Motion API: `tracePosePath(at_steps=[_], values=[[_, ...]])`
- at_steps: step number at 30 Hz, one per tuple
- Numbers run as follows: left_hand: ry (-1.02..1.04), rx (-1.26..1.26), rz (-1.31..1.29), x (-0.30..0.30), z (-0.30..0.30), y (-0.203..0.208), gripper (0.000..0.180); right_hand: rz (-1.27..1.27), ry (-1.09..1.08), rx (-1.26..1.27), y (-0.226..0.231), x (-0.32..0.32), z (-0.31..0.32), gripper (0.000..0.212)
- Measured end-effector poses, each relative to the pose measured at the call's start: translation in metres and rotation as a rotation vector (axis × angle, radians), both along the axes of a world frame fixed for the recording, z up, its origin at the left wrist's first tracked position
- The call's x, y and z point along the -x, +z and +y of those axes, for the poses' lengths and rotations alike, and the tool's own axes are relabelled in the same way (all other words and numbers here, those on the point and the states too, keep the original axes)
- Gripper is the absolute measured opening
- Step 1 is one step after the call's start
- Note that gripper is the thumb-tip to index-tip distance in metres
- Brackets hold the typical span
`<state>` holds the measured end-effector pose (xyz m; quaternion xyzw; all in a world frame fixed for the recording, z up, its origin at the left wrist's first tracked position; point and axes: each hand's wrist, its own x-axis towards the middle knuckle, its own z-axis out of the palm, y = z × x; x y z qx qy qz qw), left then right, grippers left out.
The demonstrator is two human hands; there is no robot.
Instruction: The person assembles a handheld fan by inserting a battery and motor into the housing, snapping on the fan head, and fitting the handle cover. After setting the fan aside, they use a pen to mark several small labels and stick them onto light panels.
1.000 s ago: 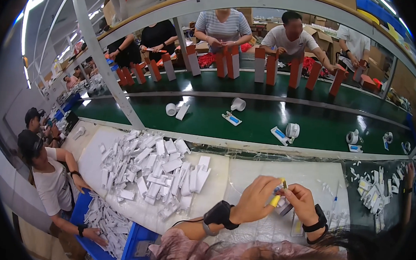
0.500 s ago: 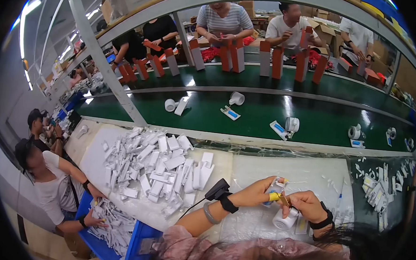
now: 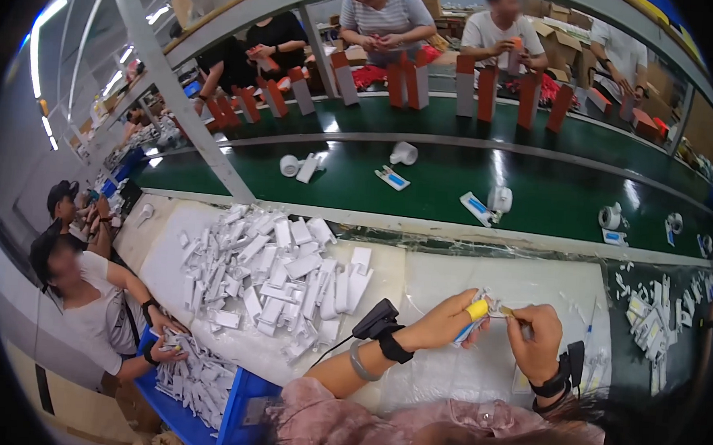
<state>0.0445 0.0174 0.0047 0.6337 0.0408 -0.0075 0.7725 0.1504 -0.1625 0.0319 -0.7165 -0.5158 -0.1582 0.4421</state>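
My left hand (image 3: 453,319), with yellow wrapping (image 3: 477,310) on a finger, is closed round a small white part with a blue piece (image 3: 464,333) showing under the fingers. Facing it, my right hand (image 3: 535,341) pinches a small yellowish-brown piece (image 3: 507,312) right beside that part. A little whitish detail shows between the fingertips; its shape is too small to make out. Both hands are over the plastic-covered table (image 3: 429,379). To the left of them lies a heap of white plastic housings (image 3: 281,279).
A green conveyor (image 3: 342,185) carries round white units with blue-backed flat parts; orange-and-grey boxes (image 3: 464,87) stand beyond. At left, a co-worker's hands (image 3: 169,333) reach into a blue bin (image 3: 234,409) of white pieces. More white parts (image 3: 649,330) and a thin blue tool (image 3: 591,319) are at right.
My right hand has risen from the round white unit, which no longer shows below the hands. My left hand has turned slightly. The view has shifted a little.
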Motion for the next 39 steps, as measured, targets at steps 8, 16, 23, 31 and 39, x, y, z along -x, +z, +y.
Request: tracePosePath(at_steps=[8, 16, 23, 31, 39], values=[[0.166, 0.152, -0.027, 0.004, -0.012, 0.004, 0.030, 0.024, 0.049, -0.019, 0.005, -0.002, 0.003, 0.022], [0.157, 0.102, -0.161, -0.001, -0.022, 0.000, 0.038, -0.025, 0.166, -0.090, -0.006, -0.007, 0.002, 0.024], [0.152, 0.074, -0.110, 0.001, -0.034, 0.006, 0.044, -0.110, 0.144, -0.094, -0.007, -0.009, -0.003, 0.027], [0.125, 0.011, -0.124, 0.000, -0.039, 0.006, 0.042, -0.124, 0.141, -0.097, -0.010, -0.014, -0.006, 0.032], [0.163, -0.061, -0.111, -0.001, -0.041, 0.009, 0.042, -0.125, 0.150, -0.092, -0.011, -0.017, -0.007, 0.032]])
